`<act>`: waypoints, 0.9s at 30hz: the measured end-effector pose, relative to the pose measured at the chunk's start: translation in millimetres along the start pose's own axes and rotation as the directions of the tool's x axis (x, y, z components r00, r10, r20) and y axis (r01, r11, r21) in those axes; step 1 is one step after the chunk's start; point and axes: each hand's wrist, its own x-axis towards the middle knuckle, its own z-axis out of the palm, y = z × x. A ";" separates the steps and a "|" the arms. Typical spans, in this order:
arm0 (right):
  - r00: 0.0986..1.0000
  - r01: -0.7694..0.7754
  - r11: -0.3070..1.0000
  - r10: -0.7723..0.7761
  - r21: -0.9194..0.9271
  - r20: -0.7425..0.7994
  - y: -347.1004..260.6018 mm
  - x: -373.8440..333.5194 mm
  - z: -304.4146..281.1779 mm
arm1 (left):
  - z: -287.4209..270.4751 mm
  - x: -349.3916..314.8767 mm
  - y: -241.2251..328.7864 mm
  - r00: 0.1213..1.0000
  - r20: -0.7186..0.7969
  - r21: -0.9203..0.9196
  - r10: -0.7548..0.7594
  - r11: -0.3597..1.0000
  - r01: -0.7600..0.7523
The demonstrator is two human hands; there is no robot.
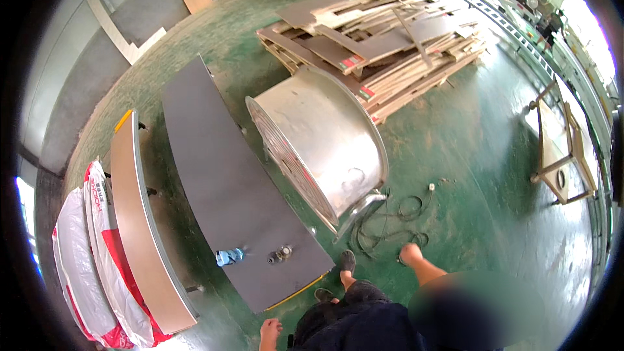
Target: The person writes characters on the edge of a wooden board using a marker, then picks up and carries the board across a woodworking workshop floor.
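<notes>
At the lower edge, my left hand (270, 329) hangs beside my dark clothes with its fingers loosely curled and apart, holding nothing I can see. It is nearest to the front end of a long dark grey board (221, 156). My right hand (409, 255) reaches forward over the green floor, close to loops of dark cable (377, 231); its fingers point away and are too small to read. A blurred patch covers the arm behind it. On the board stand a light blue bottle-like object (229, 257) and a small dark metal tool or fitting (280, 255).
A large metal drum-shaped fan (325, 136) stands right of the board. Behind it is a pile of wooden boards (377, 39). Left are a tan panel (140, 214) and red-and-white sacks (104, 253). A metal-framed table (565, 136) stands far right.
</notes>
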 end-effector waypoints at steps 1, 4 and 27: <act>0.987 0.157 0.982 -0.153 -0.105 0.045 17.6 -44.3 19.7 | -6.4 -0.8 -1.7 0.999 0.002 0.046 -0.049 0.998 0.049; 0.926 -0.355 0.919 0.320 0.172 0.200 37.8 -118.1 79.1 | -17.2 -11.3 -11.8 0.990 0.019 0.147 -0.137 0.980 0.133; 0.888 0.280 0.934 -0.340 0.222 0.308 -192.9 -195.8 128.6 | 42.9 -137.5 -499.0 0.908 -0.357 -0.257 -0.220 0.958 0.131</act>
